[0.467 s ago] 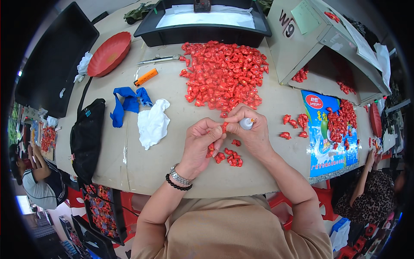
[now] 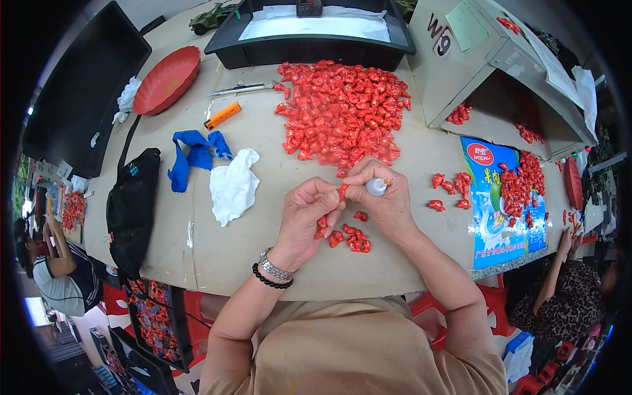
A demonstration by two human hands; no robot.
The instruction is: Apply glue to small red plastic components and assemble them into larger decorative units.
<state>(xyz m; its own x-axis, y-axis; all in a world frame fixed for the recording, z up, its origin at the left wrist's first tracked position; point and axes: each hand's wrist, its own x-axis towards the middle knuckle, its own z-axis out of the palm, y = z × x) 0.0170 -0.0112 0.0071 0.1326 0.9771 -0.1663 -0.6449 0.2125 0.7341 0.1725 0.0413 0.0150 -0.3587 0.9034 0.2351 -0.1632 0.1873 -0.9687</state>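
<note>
A wide beige table [image 2: 263,257] fills the view, with other people seated at its left and right ends. In the middle of it lies a big heap of small red pieces [image 2: 342,112], and behind that stands a black tray [image 2: 309,49] lined with white paper. A red dish [image 2: 166,80] sits at the far left, with an orange marker [image 2: 222,115] and a metal tool [image 2: 245,87] near it. Closer in lie a blue cloth [image 2: 191,155], a white cloth [image 2: 234,184] just beside it, and a black pouch [image 2: 131,207] at the table's left edge. To the right, a printed blue sheet [image 2: 500,217] carries another scatter of red pieces, under an open cardboard box [image 2: 500,72].

The person's hands meet just in front of the heap. The left hand [image 2: 306,220], with a metal watch and a dark bead bracelet at the wrist, has its grip closed: thumb and fingertips pinch one small red piece [image 2: 342,191] held up between the two hands, and more red shows tucked under its curled fingers. The right hand [image 2: 385,197] is clenched around a small white bottle [image 2: 376,187], whose orange tip points away to the right; its fingertips touch the pinched red piece as well. Just below the hands, a small cluster of red pieces [image 2: 349,238] rests on the table.
</note>
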